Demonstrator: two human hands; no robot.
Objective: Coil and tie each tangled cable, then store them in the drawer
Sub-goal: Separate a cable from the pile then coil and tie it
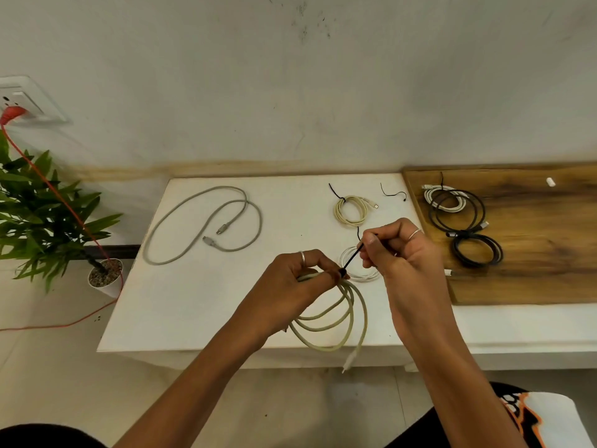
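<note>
— Cable (336,318)? 
— Coiled, hanging just over the table (193,302) front edge, gathered at the top in the left hand (300,279), fingers curled round the loops. 
— Right hand (394,250)? 
— Pinching the black tie (352,258), drawn taut from the bundle. 
— Handling? 
— Probably light, springy, apt to uncoil; best held at the bunched top beside the tie.

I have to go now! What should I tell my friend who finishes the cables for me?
Left hand grips the coiled beige cable above the white table. Right hand pinches the thin black tie, pulled taut from the coil.
Done: small cream coil tied; clear coil under the hands; white and black coils on the wooden board.
Left: finish this tie, coil the loose grey cable, spare tie nearby, then store everything. No drawer visible.
</note>
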